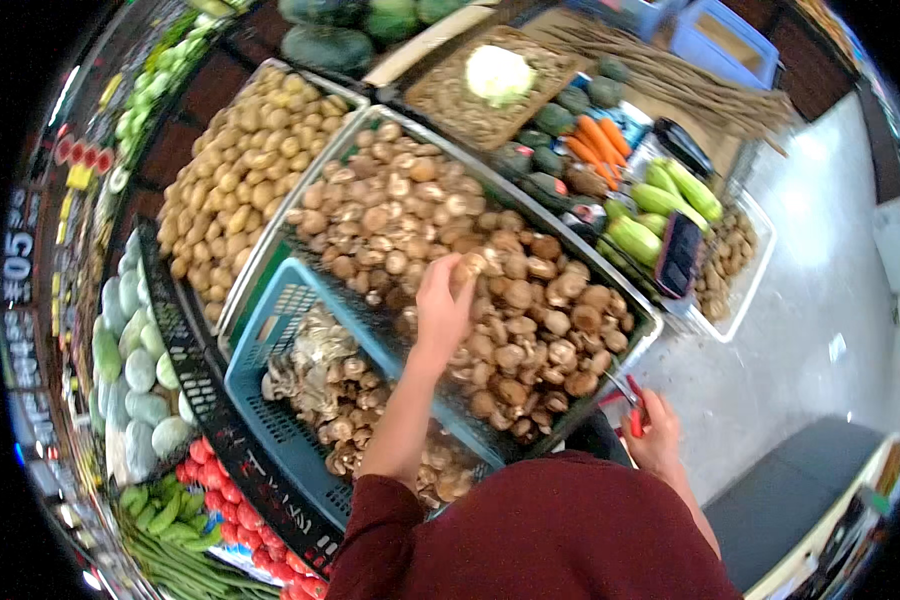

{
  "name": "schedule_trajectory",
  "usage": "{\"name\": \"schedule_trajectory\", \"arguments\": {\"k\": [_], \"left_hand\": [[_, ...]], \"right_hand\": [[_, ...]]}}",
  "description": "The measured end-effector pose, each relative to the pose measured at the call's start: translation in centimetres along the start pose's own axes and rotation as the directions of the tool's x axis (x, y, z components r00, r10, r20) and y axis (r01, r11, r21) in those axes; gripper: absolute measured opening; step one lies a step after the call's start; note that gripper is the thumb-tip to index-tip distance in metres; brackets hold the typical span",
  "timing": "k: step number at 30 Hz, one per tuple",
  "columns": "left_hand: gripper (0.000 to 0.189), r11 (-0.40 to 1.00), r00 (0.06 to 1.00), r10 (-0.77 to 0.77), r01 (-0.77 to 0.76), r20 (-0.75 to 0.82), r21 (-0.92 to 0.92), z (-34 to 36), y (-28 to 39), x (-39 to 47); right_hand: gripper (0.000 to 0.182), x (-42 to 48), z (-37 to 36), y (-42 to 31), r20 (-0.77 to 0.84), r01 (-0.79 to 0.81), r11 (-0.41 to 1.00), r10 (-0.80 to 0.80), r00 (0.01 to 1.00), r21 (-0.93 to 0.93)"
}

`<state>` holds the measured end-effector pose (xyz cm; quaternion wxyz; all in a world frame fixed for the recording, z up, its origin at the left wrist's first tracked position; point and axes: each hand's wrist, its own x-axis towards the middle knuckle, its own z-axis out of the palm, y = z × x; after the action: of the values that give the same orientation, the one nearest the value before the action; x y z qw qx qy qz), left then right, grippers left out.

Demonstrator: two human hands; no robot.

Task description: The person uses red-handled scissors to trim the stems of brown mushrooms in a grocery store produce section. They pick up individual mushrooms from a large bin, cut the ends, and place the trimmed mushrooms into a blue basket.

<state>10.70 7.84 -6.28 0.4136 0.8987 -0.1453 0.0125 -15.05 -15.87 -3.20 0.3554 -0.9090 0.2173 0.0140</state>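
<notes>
My left hand (441, 304) reaches over a wide display bin of brown-capped mushrooms (516, 294), which look like shiitake. A mushroom (471, 265) is pinched between its thumb and fingers. At the bin's near right corner, my right hand (656, 433) grips a pair of red-handled scissors (635, 417). Their blades point toward the bin's rim. A blue plastic basket (266, 409) lies under my left forearm, with more brown mushrooms (341, 429) and a pale mushroom cluster (319, 360) inside.
Potatoes (259, 161) fill the bin at left. Beyond the far rim lie carrots (600, 146), green squash (664, 191), a cauliflower (499, 73) and a smartphone (679, 255). Tomatoes (232, 510) sit below the black edge (247, 457) at lower left. Grey floor (757, 390) extends right.
</notes>
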Motion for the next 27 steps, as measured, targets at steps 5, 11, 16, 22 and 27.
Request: {"name": "schedule_trajectory", "arguments": {"k": [5,11,16,22,27], "left_hand": [[0.039,0.937,0.964,0.237,-0.193,0.123,-0.291,1.9,9.2,-4.9],[0.041,0.855,0.878,0.461,-0.4,0.13,-0.331,3.9,12.7,-7.7],[0.046,0.813,0.834,0.539,-0.479,0.116,-0.33,4.6,14.0,-8.6],[0.047,0.776,0.79,0.603,-0.549,0.11,-0.311,5.5,15.0,-9.0],[0.048,0.741,0.747,0.654,-0.601,0.121,-0.3,6.2,15.9,-9.5]], "right_hand": [[0.031,0.7,-1.6,-2.6,-0.184,0.225,0.97,-0.238,0.954,-0.088],[0.029,-1.4,-3.5,-2.1,-0.288,0.218,0.967,-0.248,0.925,-0.134],[0.027,-2.9,-3.8,-1.5,-0.356,0.181,0.974,-0.219,0.908,-0.139],[0.027,-3.7,-4.4,-1.1,-0.38,0.137,0.981,-0.179,0.908,-0.135],[0.029,-4.8,-4.5,0.0,-0.426,0.087,0.987,-0.138,0.894,-0.136]]}}
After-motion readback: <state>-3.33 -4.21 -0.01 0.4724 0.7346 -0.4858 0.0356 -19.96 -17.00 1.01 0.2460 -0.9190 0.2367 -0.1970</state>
